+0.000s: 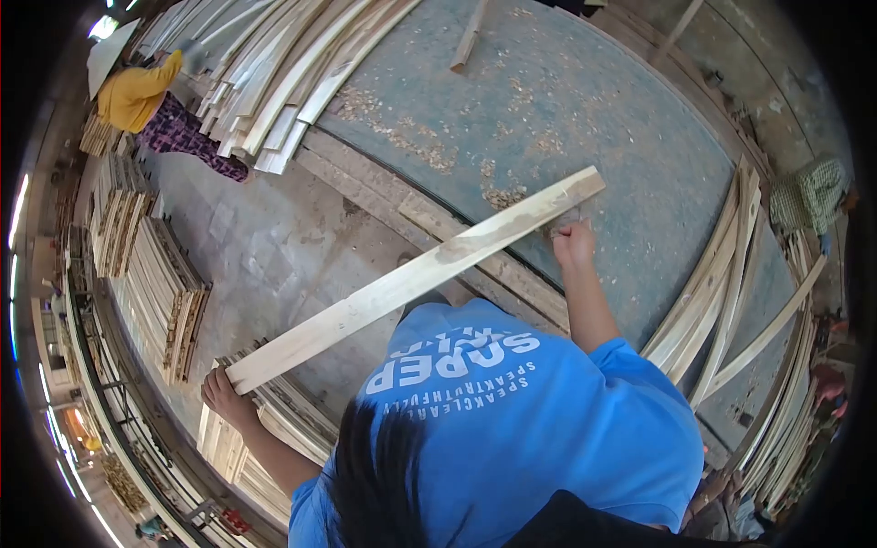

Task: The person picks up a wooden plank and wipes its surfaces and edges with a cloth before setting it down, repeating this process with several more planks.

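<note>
A long pale wooden board [411, 279] slants across in front of me, from lower left to upper right. My left hand [224, 397] is closed around its near left end, above a stack of boards [222, 443]. Beside the far right end, my right hand [574, 245] is curled into a fist just below the board's edge. Whatever the fist may hold is too small and blurred to make out. That far end of the board lies over a blue-grey work surface [639, 201], where wood shavings [501, 196] are scattered.
Loose boards [292, 73] are piled at the upper left, near a person in a yellow top [132, 96]. More strips [703, 292] lean along the right side, with another person in a checked top [811, 196] beyond. Stacked planks [160, 292] stand on the left floor.
</note>
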{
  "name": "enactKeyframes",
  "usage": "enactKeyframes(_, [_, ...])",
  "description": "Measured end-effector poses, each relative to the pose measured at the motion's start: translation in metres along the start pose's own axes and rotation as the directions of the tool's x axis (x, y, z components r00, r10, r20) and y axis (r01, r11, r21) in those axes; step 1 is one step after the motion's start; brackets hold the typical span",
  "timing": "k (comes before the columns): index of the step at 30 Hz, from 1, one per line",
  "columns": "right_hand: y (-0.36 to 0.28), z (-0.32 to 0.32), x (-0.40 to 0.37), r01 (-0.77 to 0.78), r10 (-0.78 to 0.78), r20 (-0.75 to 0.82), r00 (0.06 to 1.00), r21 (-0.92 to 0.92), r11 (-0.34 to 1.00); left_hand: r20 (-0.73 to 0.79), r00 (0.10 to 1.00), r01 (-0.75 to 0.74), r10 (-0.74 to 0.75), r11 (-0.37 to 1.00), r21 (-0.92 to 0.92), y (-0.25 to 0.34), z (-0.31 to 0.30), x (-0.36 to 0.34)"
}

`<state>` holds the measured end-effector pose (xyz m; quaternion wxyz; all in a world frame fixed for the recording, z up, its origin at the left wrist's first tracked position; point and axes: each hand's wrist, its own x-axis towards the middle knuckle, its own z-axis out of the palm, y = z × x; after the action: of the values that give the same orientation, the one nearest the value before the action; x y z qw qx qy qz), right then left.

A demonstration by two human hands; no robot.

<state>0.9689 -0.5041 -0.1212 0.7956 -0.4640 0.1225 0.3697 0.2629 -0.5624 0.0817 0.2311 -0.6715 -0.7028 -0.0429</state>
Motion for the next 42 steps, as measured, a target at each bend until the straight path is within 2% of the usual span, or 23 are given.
enactKeyframes(1, [-0.001,0.000,0.009,0.003,-0.003,0.021,1.000,0.000,1.000,-0.026,1.000,0.006,-0.005,1.000,0.005,-0.002,0.005,0.001])
enactKeyframes(3, [-0.010,-0.001,0.028,-0.281,0.284,-0.025,0.959,0.069,0.957,-0.082,0.997,0.005,-0.005,1.000,0.003,-0.003,0.016,0.008])
enactKeyframes(7, [-0.003,0.018,0.054,-0.217,0.217,-0.002,0.976,0.008,0.976,-0.149,0.989,-0.003,0.000,1.000,-0.020,-0.012,0.040,0.033])
enactKeyframes(9, [-0.001,0.051,0.056,-0.202,0.141,0.303,0.942,0.181,0.962,-0.105,0.994,0.018,-0.023,0.999,-0.050,-0.021,0.058,0.042])
enactKeyframes(11, [0.004,0.103,0.037,-0.179,0.096,0.376,0.922,0.193,0.965,-0.022,0.999,0.034,-0.035,0.998,-0.062,-0.037,0.082,0.050])
enactKeyframes(15, [0.034,0.231,0.002,-0.210,0.082,0.449,0.890,0.244,0.947,-0.039,0.997,0.059,-0.064,0.990,-0.125,-0.059,0.110,0.076])
enactKeyframes(17, [0.048,0.308,-0.005,-0.211,0.059,0.502,0.863,0.252,0.944,0.096,0.982,0.174,-0.160,0.971,-0.166,-0.055,0.118,0.095])
enactKeyframes(18, [0.054,0.350,-0.005,-0.214,0.047,0.540,0.840,0.251,0.944,0.089,0.982,0.182,-0.168,0.968,-0.174,-0.053,0.127,0.109])
enactKeyframes(20, [0.064,0.443,0.005,-0.085,-0.058,0.716,0.696,0.163,0.983,0.444,0.894,0.202,-0.063,0.940,-0.274,-0.045,0.142,0.139])
enactKeyframes(22, [0.068,0.517,-0.010,0.067,-0.137,0.774,0.618,0.122,0.990,0.400,0.915,0.197,-0.051,0.921,-0.335,-0.024,0.167,0.176])
enactKeyframes(24, [0.076,0.559,-0.050,-0.037,-0.117,0.710,0.695,0.197,0.980,0.348,0.937,0.171,-0.026,0.903,-0.394,0.001,0.177,0.228])
enactKeyframes(25, [0.079,0.569,-0.067,-0.023,-0.136,0.701,0.700,0.213,0.977,0.417,0.907,0.226,-0.056,0.901,-0.370,0.018,0.178,0.260])
enactKeyframes(27, [0.089,0.554,-0.095,-0.048,0.039,0.844,0.535,-0.016,0.999,0.480,0.876,0.242,-0.049,0.905,-0.349,0.046,0.176,0.320])
enactKeyframes(28, [0.092,0.538,-0.097,-0.034,0.016,0.830,0.558,0.003,0.999,0.545,0.838,0.180,0.033,0.925,-0.333,0.059,0.174,0.345])
enactKeyframes(29, [0.098,0.520,-0.098,-0.050,0.080,0.853,0.516,-0.063,0.997,0.607,0.787,0.114,0.111,0.940,-0.320,0.069,0.175,0.362])
enactKeyframes(30, [0.104,0.500,-0.098,-0.063,0.144,0.869,0.473,-0.130,0.990,0.603,0.784,0.079,0.147,0.940,-0.331,0.076,0.178,0.373])
enactKeyframes(31, [0.106,0.477,-0.096,-0.046,0.116,0.859,0.498,-0.108,0.993,0.625,0.754,0.050,0.202,0.931,-0.361,0.085,0.183,0.385])
enactKeyframes(33, [0.098,0.419,-0.087,-0.056,0.233,0.788,0.570,-0.246,0.968,0.628,0.720,-0.022,0.296,0.914,-0.405,0.107,0.187,0.406])
enactKeyframes(35, [0.087,0.357,-0.088,-0.079,0.238,0.692,0.682,-0.253,0.964,0.505,0.797,-0.021,0.331,0.851,-0.525,0.127,0.187,0.422])
enactKeyframes(36, [0.081,0.326,-0.096,-0.098,0.222,0.633,0.742,-0.224,0.970,0.495,0.785,-0.065,0.373,0.844,-0.532,0.139,0.192,0.432])
enactKeyframes(38, [0.069,0.268,-0.115,-0.097,0.163,0.550,0.819,-0.148,0.984,0.354,0.871,-0.124,0.340,0.851,-0.510,0.176,0.207,0.468])
enactKeyframes(41, [0.061,0.198,-0.156,-0.067,0.089,0.360,0.929,-0.074,0.995,0.290,0.879,-0.243,0.379,0.878,-0.412,0.240,0.206,0.529])
enactKeyframes(42, [0.056,0.181,-0.173,0.010,-0.002,0.296,0.955,-0.025,1.000,0.199,0.896,-0.315,0.397,0.885,-0.344,0.259,0.197,0.540])
